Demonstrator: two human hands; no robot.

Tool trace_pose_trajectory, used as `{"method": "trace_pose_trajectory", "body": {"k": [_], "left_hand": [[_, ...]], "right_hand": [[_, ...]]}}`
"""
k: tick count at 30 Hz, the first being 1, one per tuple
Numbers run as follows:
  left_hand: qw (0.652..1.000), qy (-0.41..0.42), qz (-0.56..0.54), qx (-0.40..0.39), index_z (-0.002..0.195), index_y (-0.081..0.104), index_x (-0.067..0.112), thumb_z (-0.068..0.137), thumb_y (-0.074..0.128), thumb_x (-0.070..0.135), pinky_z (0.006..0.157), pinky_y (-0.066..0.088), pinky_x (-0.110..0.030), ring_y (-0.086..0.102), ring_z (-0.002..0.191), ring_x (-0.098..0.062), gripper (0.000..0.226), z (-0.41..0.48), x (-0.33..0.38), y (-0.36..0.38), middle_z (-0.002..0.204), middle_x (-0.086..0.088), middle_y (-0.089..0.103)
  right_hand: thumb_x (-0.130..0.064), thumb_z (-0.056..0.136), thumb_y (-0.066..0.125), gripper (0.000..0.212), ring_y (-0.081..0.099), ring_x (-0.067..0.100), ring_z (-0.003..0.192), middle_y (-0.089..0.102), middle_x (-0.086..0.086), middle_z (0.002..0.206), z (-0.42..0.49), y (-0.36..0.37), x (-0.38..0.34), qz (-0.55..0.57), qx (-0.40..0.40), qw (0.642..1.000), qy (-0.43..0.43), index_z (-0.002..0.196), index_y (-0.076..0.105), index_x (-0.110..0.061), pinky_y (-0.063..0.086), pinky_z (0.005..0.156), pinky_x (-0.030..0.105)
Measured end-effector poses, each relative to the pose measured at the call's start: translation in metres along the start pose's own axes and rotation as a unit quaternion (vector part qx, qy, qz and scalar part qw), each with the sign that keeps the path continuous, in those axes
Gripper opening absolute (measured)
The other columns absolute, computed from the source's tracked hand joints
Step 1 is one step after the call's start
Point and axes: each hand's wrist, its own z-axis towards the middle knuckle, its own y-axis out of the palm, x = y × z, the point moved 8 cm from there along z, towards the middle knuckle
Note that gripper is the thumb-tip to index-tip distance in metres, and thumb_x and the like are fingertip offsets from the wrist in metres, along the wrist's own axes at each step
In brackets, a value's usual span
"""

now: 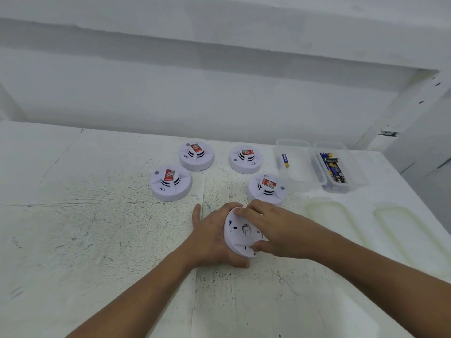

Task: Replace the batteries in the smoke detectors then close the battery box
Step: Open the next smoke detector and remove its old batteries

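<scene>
My left forearm [136, 298] and right forearm [366, 269] converge on the smoke detector in hand [240, 230], which I hold tilted on edge just above the table [97, 228], its back facing me.

1. Left hand [212, 240]: wrapped around the left side and lower rim of this detector. It steadies the body so that it does not turn.
2. Right hand [275, 230]: fingers grasp the upper rim and thumb the lower rim. In my judgement, this grip serves to twist the back plate for access to the battery bay.
3. Four other detectors lie face up beyond the one in hand: one just beyond it [266, 187], one beyond and to the left [170, 182], and two farther back [196, 156] [245, 159]. They look untouched.
4. The battery box [329, 145] lies open beyond and to the right of the detector in hand, within reach. Its far half holds several batteries [334, 169]. Its near half holds a single battery [285, 161].
</scene>
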Motion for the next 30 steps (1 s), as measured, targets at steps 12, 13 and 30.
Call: {"method": "trace_pose_trajectory", "body": {"k": [12,13,30], "left_hand": [[0.999,0.009,0.004,-0.031,0.132,0.027,0.039,0.043,0.066,0.069,0.115,-0.013,-0.050,0.049,0.109,0.011,0.102,0.004,-0.002,0.001,0.120,0.034,0.043],[0.999,0.012,0.005,-0.034,0.132,0.028,0.039,0.043,0.064,0.070,0.115,-0.012,-0.051,0.048,0.111,0.011,0.101,0.005,-0.002,0.002,0.123,0.032,0.041],[0.999,0.023,0.029,-0.012,0.137,0.032,0.035,0.036,0.058,0.076,0.115,-0.011,-0.039,0.029,0.130,0.003,0.111,0.006,-0.005,-0.003,0.123,0.034,0.029]], "right_hand": [[-0.024,0.073,0.072,0.080,0.040,0.017,0.099,0.039,0.004,0.117,0.011,-0.001,-0.009,-0.045,-0.039,0.998,-0.035,0.139,0.026,-0.017,0.036,0.065,0.018],[-0.024,0.072,0.073,0.082,0.038,0.016,0.097,0.039,0.004,0.116,0.012,0.000,-0.010,-0.058,-0.042,0.997,-0.040,0.138,0.026,-0.016,0.028,0.059,0.014],[-0.016,0.087,0.063,0.066,0.031,0.006,0.111,0.035,-0.006,0.128,0.009,0.005,0.008,0.086,-0.019,0.996,-0.001,0.142,0.033,-0.034,0.033,0.085,0.017]]}}
